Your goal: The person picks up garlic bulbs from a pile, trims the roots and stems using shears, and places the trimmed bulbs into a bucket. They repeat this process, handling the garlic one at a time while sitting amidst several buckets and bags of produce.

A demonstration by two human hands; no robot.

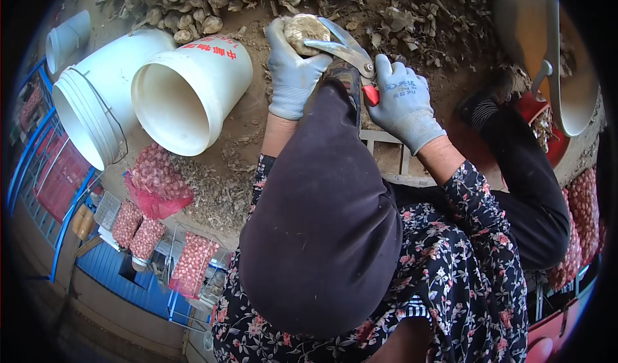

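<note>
My left hand [291, 78], in a grey-white work glove, is closed around a large, pale garlic bulb [302, 30] with dirt on it. Red-handled pruning shears [353, 55] are gripped in my right hand [404, 103], also gloved. Their two blades stand apart and reach toward the bulb, the lower one overlapping its right side in this view. Both hands are just beyond my raised knee [315, 221], which is covered in dark cloth. The fingers of my right hand wrap the handles, so most of the grip is hidden.
Heaped garlic [212, 2] lies on the soil ahead. On the left, a white bucket with red print [225, 73] and another white bucket [80, 118] lie tipped over. Filled mesh bags [193, 260] stand behind. A large pale bucket [576, 60] is at right.
</note>
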